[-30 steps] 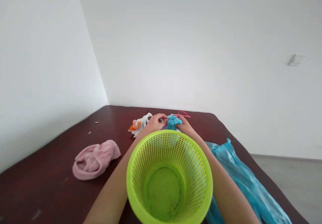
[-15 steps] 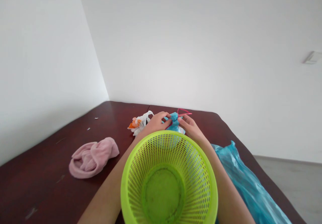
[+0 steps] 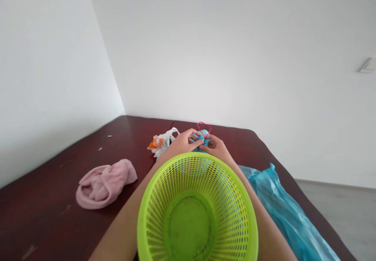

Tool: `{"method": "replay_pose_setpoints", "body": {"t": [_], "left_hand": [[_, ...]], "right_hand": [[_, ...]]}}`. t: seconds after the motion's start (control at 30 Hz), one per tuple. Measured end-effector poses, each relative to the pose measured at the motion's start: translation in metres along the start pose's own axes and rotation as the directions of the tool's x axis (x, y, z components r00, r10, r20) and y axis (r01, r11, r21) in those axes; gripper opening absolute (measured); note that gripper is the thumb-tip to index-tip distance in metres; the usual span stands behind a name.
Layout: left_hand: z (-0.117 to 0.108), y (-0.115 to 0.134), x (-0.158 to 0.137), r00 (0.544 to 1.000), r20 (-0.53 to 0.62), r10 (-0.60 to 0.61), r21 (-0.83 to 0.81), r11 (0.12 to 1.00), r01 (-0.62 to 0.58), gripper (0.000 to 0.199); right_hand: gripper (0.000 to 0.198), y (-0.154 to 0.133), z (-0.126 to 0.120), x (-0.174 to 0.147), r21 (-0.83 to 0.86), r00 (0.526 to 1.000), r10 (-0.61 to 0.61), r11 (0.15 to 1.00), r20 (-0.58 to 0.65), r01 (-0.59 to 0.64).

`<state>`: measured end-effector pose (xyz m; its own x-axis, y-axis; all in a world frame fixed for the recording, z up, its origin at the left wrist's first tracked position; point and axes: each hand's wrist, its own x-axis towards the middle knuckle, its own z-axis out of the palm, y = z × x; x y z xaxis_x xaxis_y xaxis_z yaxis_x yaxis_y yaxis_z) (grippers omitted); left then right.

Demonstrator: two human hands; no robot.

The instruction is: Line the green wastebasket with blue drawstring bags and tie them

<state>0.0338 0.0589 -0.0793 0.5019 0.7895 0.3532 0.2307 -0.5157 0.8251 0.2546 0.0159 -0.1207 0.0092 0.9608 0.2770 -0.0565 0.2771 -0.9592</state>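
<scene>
Beyond the rim of a green mesh basket [image 3: 160, 198], my two hands meet over a small bunched blue plastic bag [image 3: 202, 133]. My left hand [image 3: 184, 141] pinches its left side, thumb and fingers closed. On the other side my right hand [image 3: 219, 148] has its fingertips closed on the bag near a red string [image 3: 204, 124]. The string forms a loop that stands up above the bag. The bag's lower part is hidden behind the basket, though some blue shows through the mesh.
A crumpled white and orange plastic bag [image 3: 161, 141] lies left of my left hand. Further left is a folded pink cloth [image 3: 107, 184]. A long blue plastic sheet or bag [image 3: 283, 206] stretches along the right edge of the dark red table [image 3: 44, 202]. White walls [image 3: 205, 57] rise behind.
The red string's loop has swung from pointing right to standing upright over the bag. My right hand has shifted slightly left and lower, its fingertips nearer my left hand.
</scene>
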Motion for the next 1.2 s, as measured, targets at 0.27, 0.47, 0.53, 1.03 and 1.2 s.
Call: {"method": "replay_pose_setpoints", "body": {"t": [0.27,0.47,0.53,1.03,1.2], "left_hand": [[-0.008,-0.007,0.007,0.993,-0.113,0.027,-0.032,0.999,-0.031,0.012],[-0.04,-0.014,0.008,0.965,-0.261,-0.002,-0.089,0.996,-0.022,0.017],[-0.046,-0.017,0.01,0.951,-0.309,-0.023,-0.126,0.992,-0.017,0.02],[-0.02,0.021,-0.01,0.986,0.056,0.157,-0.166,0.975,-0.146,0.042],[-0.02,0.028,-0.01,0.98,0.091,0.175,-0.023,0.984,-0.174,0.056]], "right_hand": [[0.052,-0.008,-0.013,-0.003,-0.143,0.998,-0.008,0.99,-0.056,-0.001],[0.058,-0.02,-0.02,-0.004,-0.152,0.991,-0.055,0.988,-0.124,0.035],[0.058,-0.023,-0.02,-0.005,-0.152,0.984,-0.082,0.987,-0.156,0.058],[0.044,-0.054,0.0,-0.026,-0.081,0.995,-0.095,0.992,0.009,0.095],[0.041,-0.038,-0.005,-0.024,-0.038,0.999,-0.045,0.998,0.015,0.046]]}}
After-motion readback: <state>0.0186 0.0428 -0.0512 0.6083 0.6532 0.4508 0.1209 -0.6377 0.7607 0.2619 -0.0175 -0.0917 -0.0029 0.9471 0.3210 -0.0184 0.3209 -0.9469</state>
